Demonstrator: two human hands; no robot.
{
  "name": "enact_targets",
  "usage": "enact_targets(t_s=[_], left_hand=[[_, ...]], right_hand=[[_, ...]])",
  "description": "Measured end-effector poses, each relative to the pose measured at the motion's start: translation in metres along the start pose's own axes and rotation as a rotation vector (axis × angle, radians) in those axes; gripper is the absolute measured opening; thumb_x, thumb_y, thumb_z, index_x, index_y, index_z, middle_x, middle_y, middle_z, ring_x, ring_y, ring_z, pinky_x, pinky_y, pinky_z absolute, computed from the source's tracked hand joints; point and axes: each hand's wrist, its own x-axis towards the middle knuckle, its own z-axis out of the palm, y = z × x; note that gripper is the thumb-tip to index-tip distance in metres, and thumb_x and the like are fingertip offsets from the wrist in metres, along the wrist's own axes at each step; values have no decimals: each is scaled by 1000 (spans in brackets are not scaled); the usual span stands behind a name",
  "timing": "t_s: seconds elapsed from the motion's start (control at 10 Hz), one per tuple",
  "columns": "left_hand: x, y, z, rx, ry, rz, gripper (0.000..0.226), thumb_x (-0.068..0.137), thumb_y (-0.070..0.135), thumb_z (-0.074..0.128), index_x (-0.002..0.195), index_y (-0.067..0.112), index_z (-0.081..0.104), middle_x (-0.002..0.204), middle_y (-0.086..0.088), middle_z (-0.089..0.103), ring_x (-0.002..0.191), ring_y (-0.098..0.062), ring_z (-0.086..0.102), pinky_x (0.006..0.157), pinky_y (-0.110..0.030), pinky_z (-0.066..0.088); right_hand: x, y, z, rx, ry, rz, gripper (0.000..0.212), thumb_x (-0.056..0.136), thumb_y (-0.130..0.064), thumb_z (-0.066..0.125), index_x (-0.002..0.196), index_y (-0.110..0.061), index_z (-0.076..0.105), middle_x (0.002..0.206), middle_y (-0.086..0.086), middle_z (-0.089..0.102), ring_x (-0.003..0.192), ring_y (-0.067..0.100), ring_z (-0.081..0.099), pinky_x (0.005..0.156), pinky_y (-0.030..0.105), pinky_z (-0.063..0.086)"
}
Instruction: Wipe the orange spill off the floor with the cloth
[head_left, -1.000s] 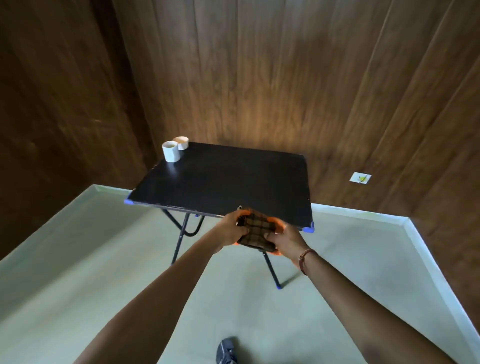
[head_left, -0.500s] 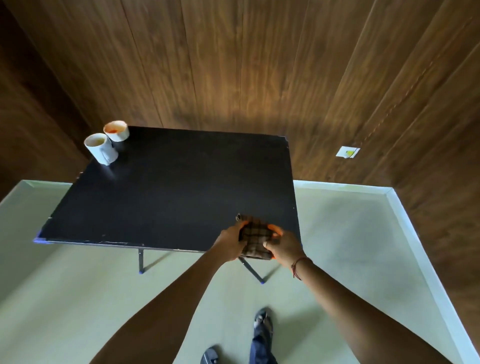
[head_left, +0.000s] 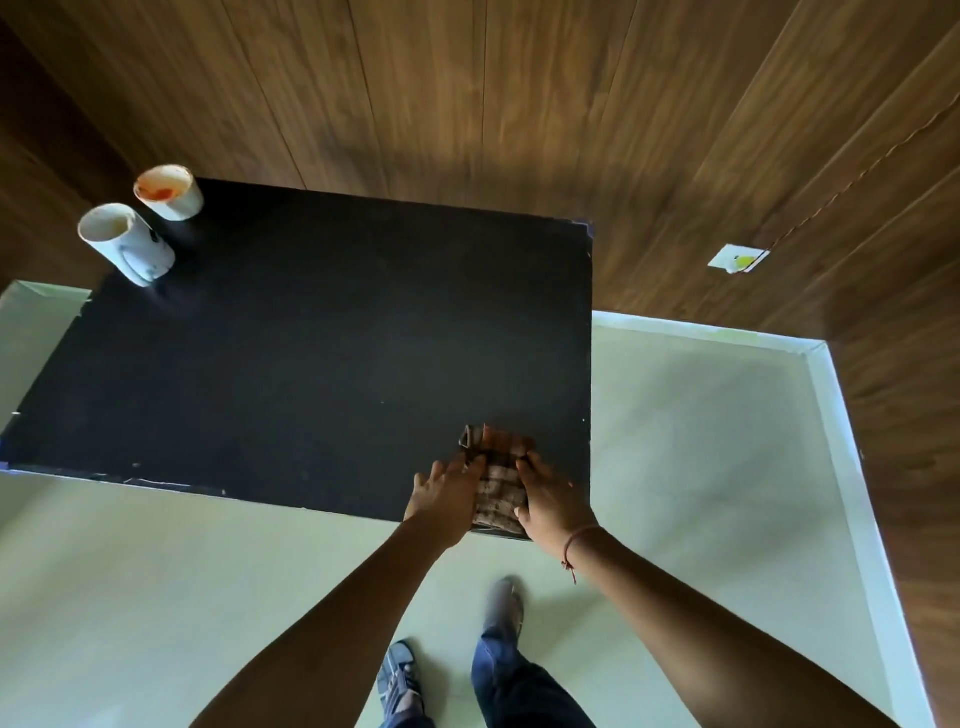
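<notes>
Although motion blur softens the edges, two white cups can be made out far to the left of the fingers and well beyond them, at the far left corner of the tabletop (head_left: 311, 364): a taller cup (head_left: 127, 244) and, just behind it, a shorter cup (head_left: 169, 192) with orange residue inside. Much of the floor (head_left: 701, 441) is hidden under the tabletop, so what lies beneath cannot be told.

Both forearms are cut off by the lower edge of the view and are stretched forward, converging on the tabletop's near right corner. The left hand (head_left: 447, 493) is held palm down; its fingers (head_left: 457, 467) are spread apart and fairly straight, laid against the left side of the cloth (head_left: 498, 488).

Between the two sets of fingers the cloth, brown, checked and folded, is seen resting on the tabletop, its near end reaching the tabletop's edge and partly covered by both hands.

The right hand (head_left: 553, 501) is laid over the cloth's right side, its fingers (head_left: 530, 467) close together. Whether the cloth is pinched by them or only pressed cannot be told through the blur. A red thread bracelet (head_left: 576, 540) is worn at that wrist.

Nearer than the fingers, a left shoe (head_left: 397, 680) and a blurred right shoe (head_left: 504, 605) are seen on the floor. Far right of the fingers, a white socket (head_left: 735, 258) is set in the wooden wall.
</notes>
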Motion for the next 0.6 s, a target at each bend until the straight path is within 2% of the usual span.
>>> enact_targets(t_s=[0.1,0.2,0.3,0.4,0.5,0.6], left_hand=[[3,1,0,99,20,5,76,90,21,60,151,29,16,153,-6,27,132,-31,33,106,-47,31],[6,4,0,85,31,1,77,90,21,61,152,28,15,154,-7,26,134,-31,32,106,-48,31],[-2,2,-1,25,46,-5,72,90,20,58,151,26,19,152,-6,28,132,-31,34,105,-47,33],[-21,-13,-6,-31,86,-12,60,93,29,54,147,23,30,147,-6,36,130,-30,38,103,-46,34],[-48,-35,-22,-79,129,1,52,93,38,56,140,21,41,144,-6,39,130,-29,38,103,-47,33],[-65,-50,-52,-87,243,22,56,92,42,59,140,20,41,145,-6,37,130,-29,38,104,-49,33]], right_hand=[[5,0,-1,-88,-7,5,69,93,-33,52,151,-17,17,160,3,13,144,24,22,110,44,34],[11,-4,-6,-64,6,29,69,94,-34,53,151,-19,17,160,2,13,145,23,21,110,44,35],[2,-7,-8,-18,22,36,69,92,-34,56,150,-18,22,157,4,24,140,25,31,109,42,37],[-17,-15,-11,36,70,55,60,88,-32,59,142,-17,37,145,7,43,125,27,48,104,37,42],[-39,-36,-21,160,142,72,62,88,-29,62,143,-21,35,139,6,50,122,26,52,104,36,44],[-48,-65,-44,305,342,2,56,88,-24,64,140,-23,41,137,2,52,124,25,52,104,39,45]])
